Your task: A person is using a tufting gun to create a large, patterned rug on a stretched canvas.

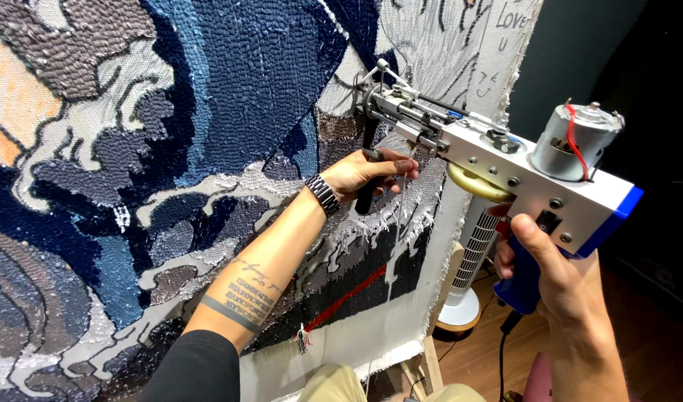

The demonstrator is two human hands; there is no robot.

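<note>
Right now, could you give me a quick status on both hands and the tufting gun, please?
Left hand shut on the black front handle. Right hand shut on the blue rear grip. Tufting gun tip at the stretched cloth. Nothing blocking.

— What did the right hand hold at the lower right of the frame?

— The blue grip of a white tufting gun, fingers wrapped around it, a silver motor sitting on top.

— And the left hand?

— At centre frame, closed around the gun's black front handle, just beside the tufted cloth. A dark bracelet circled the wrist.

— The cloth itself?

— It filled the left of the frame: blue, grey and white yarn, with a red line low down. A white tower fan stood behind its right edge.
</note>
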